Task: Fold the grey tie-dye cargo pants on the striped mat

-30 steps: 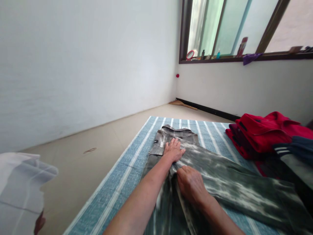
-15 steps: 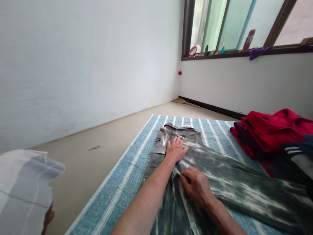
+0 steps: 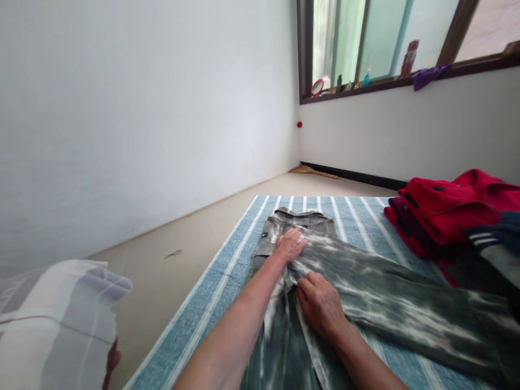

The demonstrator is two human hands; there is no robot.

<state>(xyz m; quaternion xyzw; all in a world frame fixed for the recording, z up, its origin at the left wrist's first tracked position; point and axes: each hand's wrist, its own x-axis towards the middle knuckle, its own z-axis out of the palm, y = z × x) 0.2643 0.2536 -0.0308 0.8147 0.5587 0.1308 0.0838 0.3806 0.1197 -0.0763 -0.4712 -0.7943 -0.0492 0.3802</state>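
Grey-green tie-dye trousers lie on a blue-and-white striped cloth, waistband at the far end. One leg is swung out to the right, while the other runs toward me. My left hand rests flat on the fabric just below the waistband, fingers stretched out. Closer to me, my right hand is closed on the trousers near the crotch, its fingertips pinching the fabric; they are partly hidden from view.
On the right sits a pile of folded clothes, red on top. A white-and-grey checked cloth bundle is at lower left. A wall rises on the left, and small items stand on the window sill.
The view has shifted slightly, so the checked bundle shows more. Both hands stay at nearly the same places on the trousers, which lie much as before.
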